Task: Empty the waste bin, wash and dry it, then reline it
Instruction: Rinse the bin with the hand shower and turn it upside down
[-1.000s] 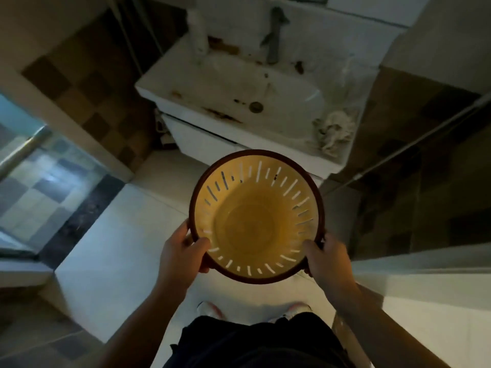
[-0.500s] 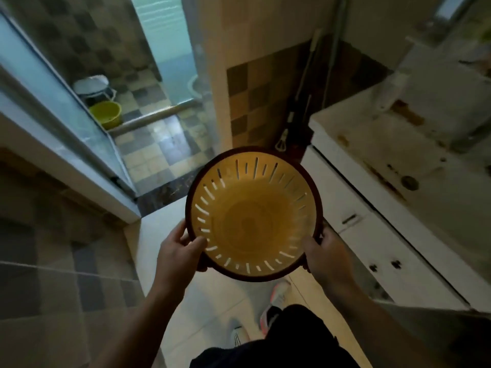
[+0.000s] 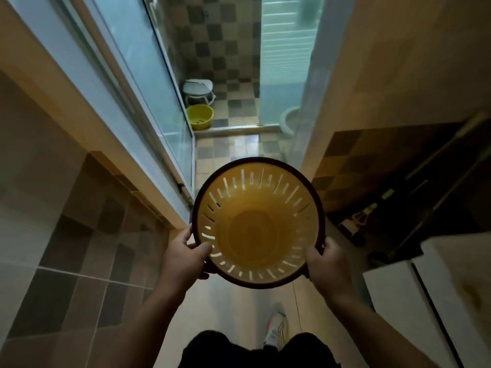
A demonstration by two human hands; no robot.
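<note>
Bin: round yellow plastic waste bin with slotted wall and dark brown rim [image 3: 255, 235], held in the air in front of the person's body, mouth facing the camera, nothing seen inside.
Left hand: left hand [image 3: 183, 257] grips the bin's rim at its lower left, thumb hooked over the rim onto the inner wall, fingers curled behind.
Right hand: right hand [image 3: 325, 264] grips the rim at its lower right, fingers wrapped around the outside edge.
Underfoot: pale tiled floor [image 3: 233, 301]; one white shoe with red trim [image 3: 276, 330] shows below the bin.
Ahead: glass sliding door [image 3: 148, 83] on the left, opening onto a checker-tiled room.
Far room: yellow plastic basin [image 3: 199, 116] on the floor, a white plastic stool [image 3: 198, 88] just behind it.
Right edge: white cabinet [image 3: 425, 293], partly in frame; dark items beside it too dim to identify.
</note>
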